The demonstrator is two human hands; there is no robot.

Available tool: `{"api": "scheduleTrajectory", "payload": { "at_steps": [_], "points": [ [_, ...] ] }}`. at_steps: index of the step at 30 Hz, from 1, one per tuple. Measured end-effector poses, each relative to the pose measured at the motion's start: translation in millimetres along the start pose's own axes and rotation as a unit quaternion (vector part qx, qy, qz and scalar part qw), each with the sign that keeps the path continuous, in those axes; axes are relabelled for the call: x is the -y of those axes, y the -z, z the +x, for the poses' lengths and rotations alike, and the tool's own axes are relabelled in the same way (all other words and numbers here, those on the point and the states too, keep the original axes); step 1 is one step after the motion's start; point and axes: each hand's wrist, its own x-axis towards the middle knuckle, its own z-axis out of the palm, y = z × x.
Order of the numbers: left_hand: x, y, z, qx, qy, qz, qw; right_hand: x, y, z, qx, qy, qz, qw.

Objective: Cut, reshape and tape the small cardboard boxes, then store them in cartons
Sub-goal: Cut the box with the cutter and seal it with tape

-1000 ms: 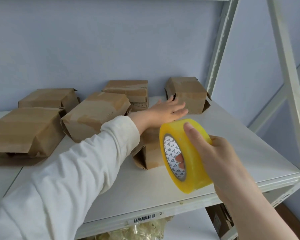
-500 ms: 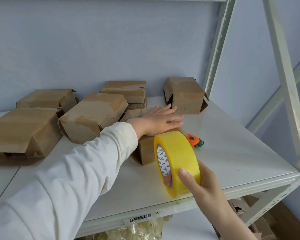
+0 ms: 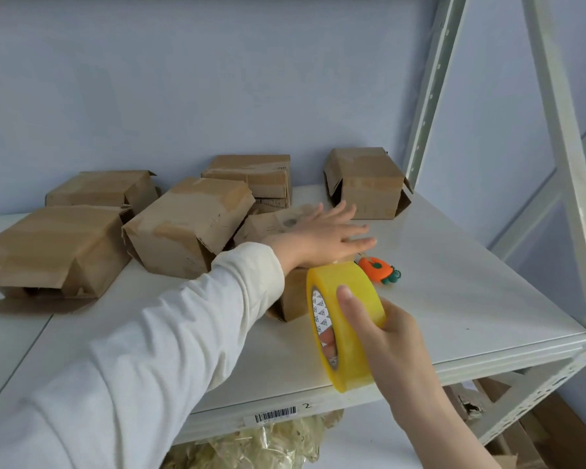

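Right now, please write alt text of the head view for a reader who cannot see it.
A person's left hand rests flat on a small cardboard box on a white shelf, while the right hand grips a yellow tape roll just in front of it. More cardboard boxes stand behind.

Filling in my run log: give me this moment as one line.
left hand: pressed flat on small box | right hand: grips yellow tape roll beside box | shelf: orange carrot-shaped item right of box

surface: white shelf [image 3: 471, 309] | on it: several brown cardboard boxes [image 3: 186, 228] | also: small orange-green object [image 3: 379, 270]
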Motion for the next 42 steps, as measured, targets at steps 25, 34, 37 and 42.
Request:
{"api": "scheduleTrajectory", "payload": {
  "at_steps": [25, 34, 37, 42],
  "points": [
    [56.5, 12.9, 38.7, -0.045, -0.029, -0.065, 0.996, -3.2, -9.9, 57.9, 0.047, 0.055, -0.043, 0.996],
    [61.5, 23.4, 45.3, -0.054, -0.037, -0.095, 0.993, 4.6, -16.6, 56.2, 0.003, 0.007, -0.018, 1.000],
    [66.4, 20.3, 42.7, -0.058, 0.009, -0.076, 0.995, 5.2, -18.1, 58.6, -0.003, -0.008, -0.009, 1.000],
    [67.5, 18.6, 34.6, -0.106, 0.066, -0.074, 0.989, 5.9, -17.6, 60.9, 0.021, -0.018, -0.003, 1.000]
  ]
}}
